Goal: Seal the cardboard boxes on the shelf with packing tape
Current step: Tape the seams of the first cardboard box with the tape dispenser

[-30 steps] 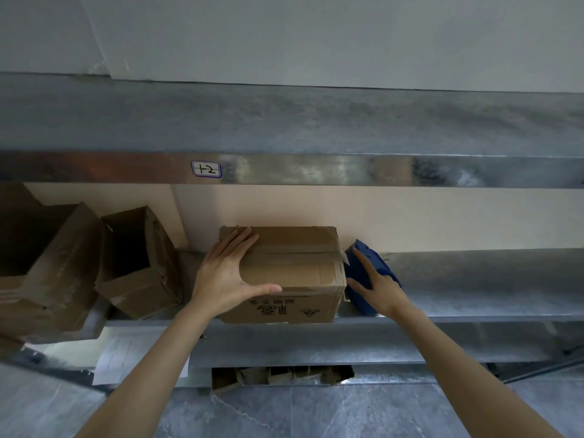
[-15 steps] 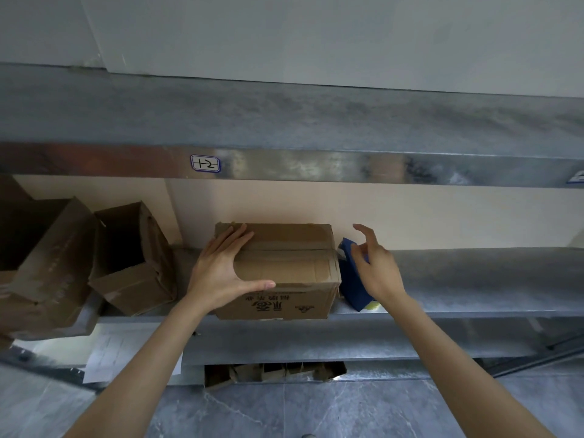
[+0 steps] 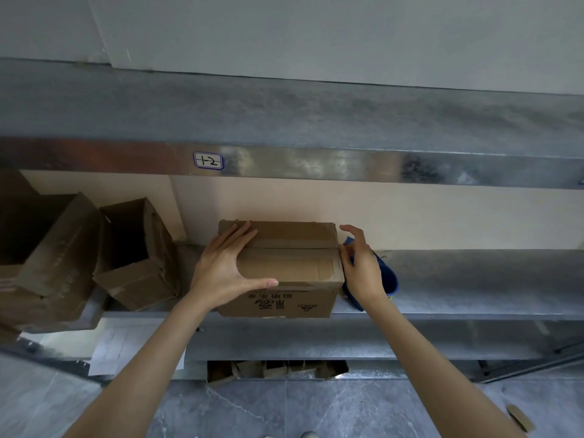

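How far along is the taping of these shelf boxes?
Done: the middle box has its flaps folded shut under the left hand. In hand: the right hand is at the box's right edge, in front of a blue object, probably the tape dispenser. Left: no fresh tape shows on the seam, and the open box at left is unsealed.
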The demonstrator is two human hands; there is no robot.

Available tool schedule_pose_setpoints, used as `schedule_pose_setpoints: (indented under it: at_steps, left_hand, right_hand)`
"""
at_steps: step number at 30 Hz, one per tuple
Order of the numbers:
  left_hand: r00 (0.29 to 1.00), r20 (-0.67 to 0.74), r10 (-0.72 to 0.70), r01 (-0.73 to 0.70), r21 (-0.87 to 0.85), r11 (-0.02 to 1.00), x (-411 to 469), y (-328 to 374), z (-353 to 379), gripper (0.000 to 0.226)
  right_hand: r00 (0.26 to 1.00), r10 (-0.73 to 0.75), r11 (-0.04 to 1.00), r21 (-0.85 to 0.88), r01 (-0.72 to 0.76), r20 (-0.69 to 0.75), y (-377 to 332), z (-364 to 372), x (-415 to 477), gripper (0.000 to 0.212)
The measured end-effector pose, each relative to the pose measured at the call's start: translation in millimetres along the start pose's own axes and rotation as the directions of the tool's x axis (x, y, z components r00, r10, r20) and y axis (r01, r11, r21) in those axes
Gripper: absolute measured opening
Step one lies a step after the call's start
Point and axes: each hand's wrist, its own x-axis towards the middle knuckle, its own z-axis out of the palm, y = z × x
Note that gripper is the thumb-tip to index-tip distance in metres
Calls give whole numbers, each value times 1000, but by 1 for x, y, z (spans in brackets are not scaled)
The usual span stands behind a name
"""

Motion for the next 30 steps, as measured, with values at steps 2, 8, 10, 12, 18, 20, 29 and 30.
schedule_pose_setpoints:
  at_steps: [2,8,10,12,18,20,29,30]
  left_hand:
    - [1000,5,2,-2,0,1000,1,0,0,125]
    - [1000,-8,6,-6,-15,1000,1,0,1,127]
    - [1000,-8,10,-11,-13,1000,0,0,0,127]
    - [1000,-2,12,-12,-8,1000,1,-1,0,126]
    - [999,44,-13,15,-34,999,6,-2,-3,130]
    - [998,58,3,-4,15,1000,7,-2,-7,129]
    - [972,54,227,-233,196,952,4,-24,0,109]
    - [964,62,260,-267,190,945,4,-26,0,105]
  right_hand:
    - [1000,-1,999,-53,-1,-28,2,4,0,43]
    - [999,39,976,-216,-43,-20,-4,4,4,57]
    - [1000,-14,974,-226,13,-6,-4,1,6,59]
    - [999,-31,980,-198,38,37,1,-5,14,52]
    - [989,-101,988,131,87,104,-38,-11,32,27]
    - [943,-173,983,117,144,283,-52,-2,30,30]
    - [752,-243,856,-229,463,613,-45,10,26,58]
    - [729,-261,842,-221,493,632,-43,8,26,58]
